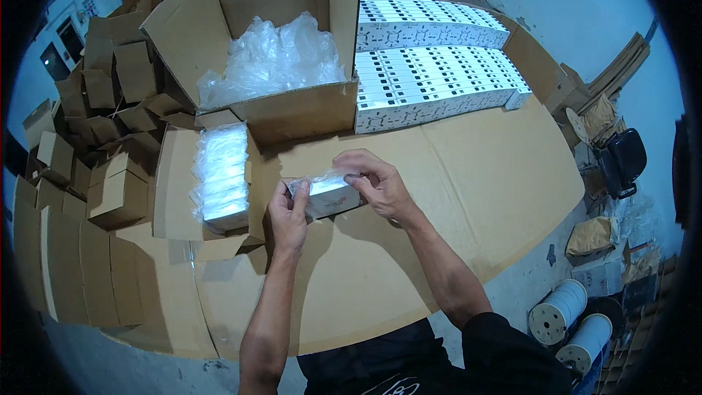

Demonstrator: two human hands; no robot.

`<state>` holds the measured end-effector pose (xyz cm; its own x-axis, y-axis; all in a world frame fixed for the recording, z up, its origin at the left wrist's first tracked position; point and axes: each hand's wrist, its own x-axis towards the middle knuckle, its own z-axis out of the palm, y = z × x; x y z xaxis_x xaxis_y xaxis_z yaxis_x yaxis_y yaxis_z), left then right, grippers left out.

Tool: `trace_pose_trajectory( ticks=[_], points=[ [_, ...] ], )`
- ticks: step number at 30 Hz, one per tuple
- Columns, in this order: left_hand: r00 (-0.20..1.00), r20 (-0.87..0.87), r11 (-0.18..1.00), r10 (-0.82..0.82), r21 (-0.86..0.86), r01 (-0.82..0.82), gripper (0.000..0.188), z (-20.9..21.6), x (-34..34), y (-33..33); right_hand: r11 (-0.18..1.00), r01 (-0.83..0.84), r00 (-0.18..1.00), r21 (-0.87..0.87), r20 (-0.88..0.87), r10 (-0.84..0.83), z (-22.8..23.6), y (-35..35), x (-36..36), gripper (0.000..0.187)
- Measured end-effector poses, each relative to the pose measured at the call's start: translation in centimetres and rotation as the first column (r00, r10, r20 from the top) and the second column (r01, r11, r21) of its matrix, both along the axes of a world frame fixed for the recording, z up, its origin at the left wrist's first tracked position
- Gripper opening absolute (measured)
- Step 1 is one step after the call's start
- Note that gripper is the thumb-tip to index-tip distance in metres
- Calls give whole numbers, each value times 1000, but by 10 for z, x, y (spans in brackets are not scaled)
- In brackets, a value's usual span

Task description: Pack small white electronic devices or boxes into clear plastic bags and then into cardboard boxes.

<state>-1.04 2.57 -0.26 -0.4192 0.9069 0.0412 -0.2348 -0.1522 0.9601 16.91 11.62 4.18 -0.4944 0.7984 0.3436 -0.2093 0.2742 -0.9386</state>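
Between my two hands is a small white box [333,200] with clear plastic wrap on it, held just above the cardboard-covered table. My left hand [288,212] grips its left end, thumb across the near side. At the other end, my right hand [377,184] has its thumb and fingers closed on the box's top right corner and the film there. Left of my hands stands an open carton [256,225] with a row of plastic-wrapped white boxes [224,175] in it. Behind, a larger open carton [307,113] holds a heap of clear plastic bags [281,55].
Long stacked rows of white boxes [439,77] line the table's back right. Many opened brown cartons [121,190] pile up at the left. Beyond the table's [504,205] right edge are cable spools [559,311] on the floor and a black chair [621,161].
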Motion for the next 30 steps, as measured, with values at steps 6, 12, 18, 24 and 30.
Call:
trace_pose_trajectory(
  ticks=[6,12,18,24,30],
  points=[
    [997,-23,997,75,16,-74,16,7,7,-1,996,-89,961,29,266,78,5,0,11,22],
    [383,-770,857,510,494,-148,31,36,12,-12,995,-99,954,28,287,87,3,3,15,28],
    [434,-866,952,250,302,53,40,32,9,-14,989,-139,925,45,362,113,17,4,21,28],
    [861,-509,996,9,82,37,31,23,9,-11,947,-176,891,270,453,37,17,13,28,27],
    [881,-444,982,-164,-162,101,32,25,6,-20,854,-241,804,461,587,-91,35,4,28,23]
  ],
)
